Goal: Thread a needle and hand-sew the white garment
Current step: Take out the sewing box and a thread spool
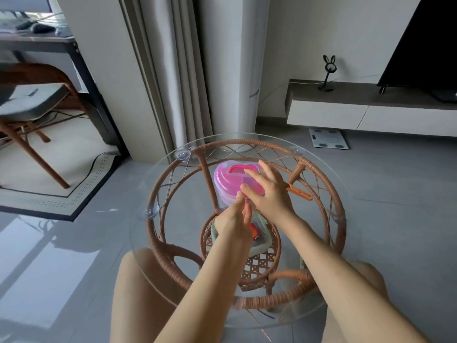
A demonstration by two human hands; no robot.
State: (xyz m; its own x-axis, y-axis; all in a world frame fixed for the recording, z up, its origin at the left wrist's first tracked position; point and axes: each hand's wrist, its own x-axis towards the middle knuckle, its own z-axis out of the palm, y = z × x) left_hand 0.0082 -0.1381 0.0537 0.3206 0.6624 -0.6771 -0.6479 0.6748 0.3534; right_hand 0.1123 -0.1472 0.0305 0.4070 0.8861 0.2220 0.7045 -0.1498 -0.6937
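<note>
Pink box (227,179): heart-shaped lid with a darker pink handle and a clear lower part. I see it on the glass table (141,243), right under my right fingertips.
Right hand (268,194): palm down over the lid, fingers straight and spread apart.
Left hand (233,222): at the box's near edge, thumb up, fingers extended; I cannot tell if they pinch anything.
Green-rimmed tub (268,245): beneath the left fingers, holding a red spool (254,231).
Orange tool (299,191): just outside the right hand.
</note>
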